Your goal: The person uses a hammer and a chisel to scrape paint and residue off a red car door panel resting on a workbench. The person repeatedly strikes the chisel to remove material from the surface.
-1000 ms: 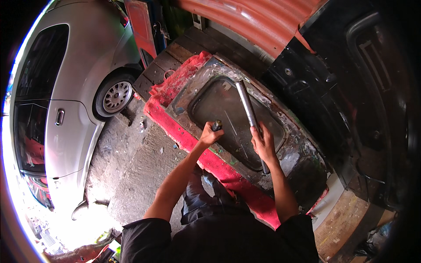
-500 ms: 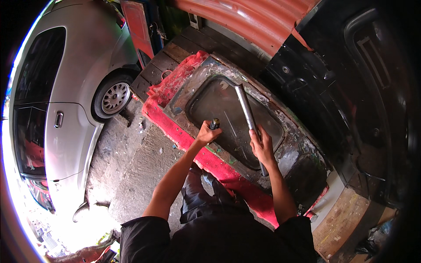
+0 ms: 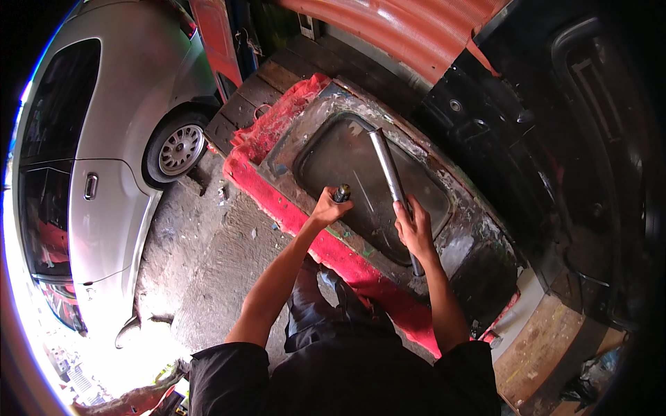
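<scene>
A worn, paint-stained metal panel [image 3: 288, 149] with a rounded, sunken middle lies slantwise before me on a red cloth [image 3: 262, 201]. My right hand [image 3: 415, 229] is closed round the lower part of a long, silvery metal bar [image 3: 386, 161]. This bar slants over the sunken area, its far end near the panel's far rim and its near end poking out below my fist. My left hand [image 3: 328, 209] grips a short dark cylinder with a brassy end [image 3: 342, 193], above the panel's near edge. Whether either tool touches the metal I cannot tell.
A silver car [image 3: 114, 159] stands at the left on a rough concrete floor [image 3: 208, 249]. Dark boards [image 3: 239, 111] lie under the cloth's far corner. Orange corrugated sheeting [image 3: 409, 35] is at the back, and a large black panel [image 3: 527, 139] leans at the right.
The view has tilted slightly, so the panel and car sit a little higher in the picture. Both hands keep their grips and have barely moved.
</scene>
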{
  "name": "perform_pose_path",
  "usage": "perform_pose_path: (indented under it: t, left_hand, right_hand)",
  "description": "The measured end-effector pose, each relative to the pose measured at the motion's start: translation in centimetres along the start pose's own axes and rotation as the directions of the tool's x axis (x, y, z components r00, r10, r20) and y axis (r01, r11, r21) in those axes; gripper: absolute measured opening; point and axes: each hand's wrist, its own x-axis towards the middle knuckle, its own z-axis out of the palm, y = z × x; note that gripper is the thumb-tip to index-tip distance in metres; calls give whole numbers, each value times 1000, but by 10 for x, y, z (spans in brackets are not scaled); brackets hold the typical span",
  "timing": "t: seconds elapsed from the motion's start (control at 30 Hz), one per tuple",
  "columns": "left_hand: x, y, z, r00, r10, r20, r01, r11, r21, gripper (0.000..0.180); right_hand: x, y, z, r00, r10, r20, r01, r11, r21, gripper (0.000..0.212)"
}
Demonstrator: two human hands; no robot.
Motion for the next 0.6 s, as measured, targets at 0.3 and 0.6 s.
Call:
perform_pose_path:
  t: [0.3,0.6]
  left_hand:
    - [-5,-4,-4,993,107,50,-115,974,195,26]
    - [-4,4,-2,1000,-9,24,7,998,63,24]
  right_hand:
    - [12,-15,-11,1000,1,-21,-1,1000,-4,28]
    - [3,-6,-11,998,50,-42,-49,998,25,25]
